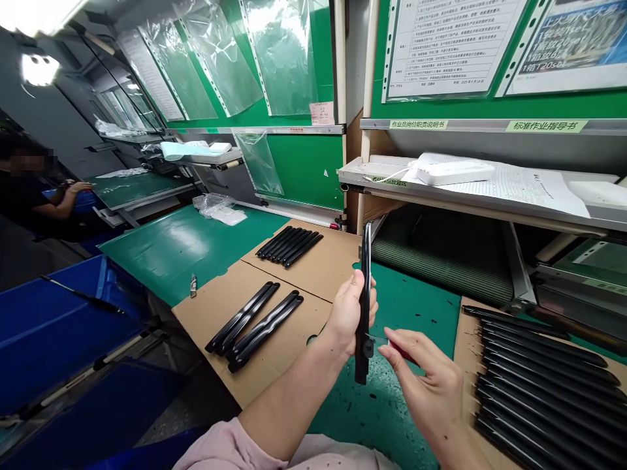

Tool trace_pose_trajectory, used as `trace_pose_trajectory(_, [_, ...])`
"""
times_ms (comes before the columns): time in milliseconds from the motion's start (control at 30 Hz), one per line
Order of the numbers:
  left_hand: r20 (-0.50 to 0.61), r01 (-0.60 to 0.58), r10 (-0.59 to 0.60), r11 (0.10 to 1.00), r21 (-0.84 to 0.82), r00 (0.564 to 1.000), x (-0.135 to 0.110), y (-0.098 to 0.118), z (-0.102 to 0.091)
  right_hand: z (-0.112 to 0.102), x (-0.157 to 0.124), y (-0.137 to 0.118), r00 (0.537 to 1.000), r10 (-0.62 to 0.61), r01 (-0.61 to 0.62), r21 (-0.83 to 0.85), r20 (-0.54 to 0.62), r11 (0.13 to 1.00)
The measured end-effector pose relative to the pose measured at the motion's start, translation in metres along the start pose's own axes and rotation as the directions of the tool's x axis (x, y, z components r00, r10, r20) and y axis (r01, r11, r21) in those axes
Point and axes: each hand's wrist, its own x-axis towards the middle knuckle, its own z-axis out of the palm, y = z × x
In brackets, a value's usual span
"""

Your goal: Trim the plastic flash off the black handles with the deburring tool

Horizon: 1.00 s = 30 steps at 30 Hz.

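My left hand grips a long glossy black plastic bar, held upright. My right hand pinches a small flat blade with a red grip, whose metal edge touches the lower part of the bar. On the cardboard sheet lie several similar black bars in pairs, and more lie side by side further back. A large row of black bars lies on cardboard to the right of my right hand.
A small utility knife lies on the green mat. Blue bins stand at the left. A co-worker sits at a far bench. A shelf with papers and a white device runs along the right, below green boards.
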Motion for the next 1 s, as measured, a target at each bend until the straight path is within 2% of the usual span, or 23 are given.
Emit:
trace_pose_trajectory(133, [0.039, 0.047, -0.048, 0.999, 0.019, 0.998, -0.004, -0.004, 0.004, 0.000, 0.011, 0.005, 0.993, -0.085, 0.077, -0.098, -0.080, 0.992])
trace_pose_trajectory(367, [0.152, 0.080, -0.101, 0.987, 0.142, 0.983, -0.021, -0.005, 0.008, -0.009, 0.067, 0.011, 0.959, -0.176, 0.149, -0.136, -0.221, 0.980])
trace_pose_trajectory(467, [0.192, 0.097, -0.138, 0.974, 0.207, 0.972, -0.028, -0.006, 0.007, -0.019, 0.095, 0.017, 0.949, -0.149, 0.115, -0.137, -0.279, 0.984])
trace_pose_trajectory(567, [0.235, 0.116, -0.183, 0.956, 0.271, 0.955, -0.034, -0.009, 0.002, -0.032, 0.120, 0.028, 0.931, -0.047, 0.002, -0.122, -0.363, 0.992])
trace_pose_trajectory(633, [0.274, 0.130, -0.222, 0.939, 0.317, 0.936, -0.037, -0.010, -0.003, -0.042, 0.130, 0.035, 0.930, 0.035, -0.076, -0.097, -0.367, 0.992])
trace_pose_trajectory(700, [0.313, 0.097, -0.241, 0.905, 0.413, 0.919, -0.038, -0.010, -0.009, -0.050, 0.132, 0.037, 0.959, 0.094, -0.114, -0.059, -0.268, 0.992])
trace_pose_trajectory(767, [0.344, -0.001, -0.225, 0.836, 0.549, 0.912, -0.035, -0.009, -0.013, -0.053, 0.126, 0.034, 0.988, 0.133, -0.131, 0.020, -0.078, 0.991])
trace_pose_trajectory(833, [0.352, -0.106, -0.197, 0.725, 0.680, 0.915, -0.030, -0.010, -0.016, -0.051, 0.113, 0.025, 0.984, 0.148, -0.159, 0.115, 0.096, 0.981])
trace_pose_trajectory(900, [0.349, -0.197, -0.142, 0.609, 0.768, 0.926, -0.023, -0.012, -0.018, -0.047, 0.098, 0.013, 0.969, 0.135, -0.165, 0.139, 0.206, 0.976])
trace_pose_trajectory(967, [0.379, -0.309, -0.046, 0.492, 0.814, 0.924, -0.015, -0.013, -0.020, -0.043, 0.083, 0.002, 0.958, 0.072, -0.099, 0.085, 0.277, 0.991])
trace_pose_trajectory(1000, [0.414, -0.379, 0.013, 0.432, 0.819, 0.910, -0.011, -0.013, -0.022, -0.043, 0.078, -0.002, 0.946, 0.036, -0.056, 0.054, 0.322, 0.997])
